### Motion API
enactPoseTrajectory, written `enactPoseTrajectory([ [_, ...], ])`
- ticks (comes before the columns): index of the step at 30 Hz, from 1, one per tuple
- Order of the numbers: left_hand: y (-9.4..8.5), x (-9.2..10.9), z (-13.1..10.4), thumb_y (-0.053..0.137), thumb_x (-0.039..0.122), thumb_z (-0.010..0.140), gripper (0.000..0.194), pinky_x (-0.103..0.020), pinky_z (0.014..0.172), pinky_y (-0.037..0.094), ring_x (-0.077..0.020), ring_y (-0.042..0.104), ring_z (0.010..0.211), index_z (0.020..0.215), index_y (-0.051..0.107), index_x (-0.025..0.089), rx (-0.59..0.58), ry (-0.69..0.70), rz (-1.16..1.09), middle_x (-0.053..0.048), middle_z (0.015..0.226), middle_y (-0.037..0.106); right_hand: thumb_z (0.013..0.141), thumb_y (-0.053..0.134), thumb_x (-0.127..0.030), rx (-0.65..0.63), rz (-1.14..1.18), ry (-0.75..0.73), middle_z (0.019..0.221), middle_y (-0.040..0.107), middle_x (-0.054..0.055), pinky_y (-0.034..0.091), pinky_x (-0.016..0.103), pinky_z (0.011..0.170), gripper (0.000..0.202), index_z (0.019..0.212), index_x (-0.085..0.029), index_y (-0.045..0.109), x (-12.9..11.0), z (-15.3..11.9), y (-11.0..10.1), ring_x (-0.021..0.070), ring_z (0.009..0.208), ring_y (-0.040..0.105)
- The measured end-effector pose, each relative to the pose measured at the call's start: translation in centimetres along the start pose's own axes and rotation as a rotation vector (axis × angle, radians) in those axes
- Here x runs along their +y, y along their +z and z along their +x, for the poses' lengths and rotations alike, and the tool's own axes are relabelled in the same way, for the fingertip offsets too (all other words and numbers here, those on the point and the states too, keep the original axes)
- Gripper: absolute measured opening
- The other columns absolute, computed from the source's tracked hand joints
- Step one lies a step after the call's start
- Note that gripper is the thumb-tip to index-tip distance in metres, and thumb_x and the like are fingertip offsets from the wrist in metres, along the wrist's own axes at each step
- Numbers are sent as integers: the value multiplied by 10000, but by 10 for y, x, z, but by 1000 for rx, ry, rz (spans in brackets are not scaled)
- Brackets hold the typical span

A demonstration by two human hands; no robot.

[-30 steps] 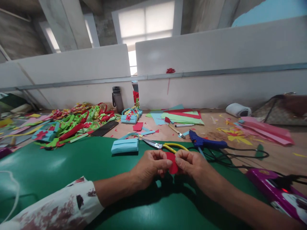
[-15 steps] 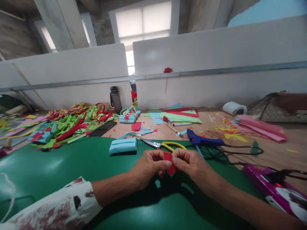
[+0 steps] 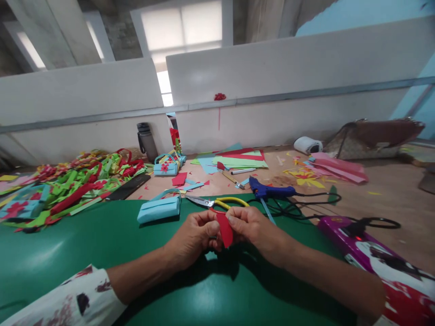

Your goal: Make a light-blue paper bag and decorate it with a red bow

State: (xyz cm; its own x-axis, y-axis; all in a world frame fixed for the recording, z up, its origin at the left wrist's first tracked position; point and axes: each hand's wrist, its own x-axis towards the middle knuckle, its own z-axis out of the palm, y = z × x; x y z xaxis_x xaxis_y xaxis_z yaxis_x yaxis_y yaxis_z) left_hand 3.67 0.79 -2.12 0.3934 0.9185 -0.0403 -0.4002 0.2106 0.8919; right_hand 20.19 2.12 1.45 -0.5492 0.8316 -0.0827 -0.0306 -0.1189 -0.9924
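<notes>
- A grey bottle with a dark lid stands upright by the far edge of the bench.
- A black phone lies on the bench's left part, beside the green covering.
- A white roll rests on its side near the far edge, right of the middle.
- A handbag with a brown flap sits beside it, farther right.
- A purple-and-white power strip lies on the bench's right part, its red light lit and a black plug in it.
- A red bow is on the white partition behind the bench.
- A bright window shows above the partition.
</notes>
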Motion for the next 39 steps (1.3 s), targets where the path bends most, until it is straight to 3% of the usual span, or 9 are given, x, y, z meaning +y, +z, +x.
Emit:
enactPoseTrajectory([
  [13,0,-2,0,799,378,632,361,-216,550,453,-95,564,513,797,611,118,-13,6,-22,-25,635,628,683,681,-550,-89,100,61,694,701,79,433,259,592,428,745,-141,572,7,2,-2,156,624,642],
  [21,2,2,0,743,306,709,255,-202,537,433,-82,550,508,810,592,128,15,3,58,-15,628,624,712,635,-564,-87,53,48,687,676,64,436,269,599,422,743,-153,547,6,2,0,151,616,618],
  [26,11,15,-4,779,205,634,336,-206,563,440,-93,568,575,909,594,149,72,111,272,-7,710,653,710,671,-396,23,-125,-24,535,532,-44,332,210,490,285,629,-161,532,0,0,-1,76,484,440],
  [30,18,20,-8,740,188,652,201,-245,661,466,-119,591,663,819,638,137,71,243,434,-23,740,663,704,676,-327,60,-230,-81,506,443,-66,252,214,445,251,585,-163,530,3,1,-2,69,467,347],
  [35,18,20,-7,697,134,609,119,-212,509,383,-81,489,491,709,634,149,273,143,337,13,574,596,837,420,-589,55,-225,-167,640,546,-4,398,255,546,460,822,-155,571,5,1,-2,122,559,505],
  [37,16,19,-5,683,127,608,109,-204,480,343,-62,427,450,684,612,159,340,97,237,31,542,553,805,507,-576,55,-275,-239,731,572,6,426,264,586,457,996,-165,558,3,-3,-1,137,623,536],
  [39,16,17,-4,682,122,601,127,-201,470,321,-56,398,443,683,595,165,346,65,154,37,555,538,708,694,-445,76,-399,-266,853,603,17,448,270,610,531,1144,-205,511,1,-8,2,146,669,558],
])
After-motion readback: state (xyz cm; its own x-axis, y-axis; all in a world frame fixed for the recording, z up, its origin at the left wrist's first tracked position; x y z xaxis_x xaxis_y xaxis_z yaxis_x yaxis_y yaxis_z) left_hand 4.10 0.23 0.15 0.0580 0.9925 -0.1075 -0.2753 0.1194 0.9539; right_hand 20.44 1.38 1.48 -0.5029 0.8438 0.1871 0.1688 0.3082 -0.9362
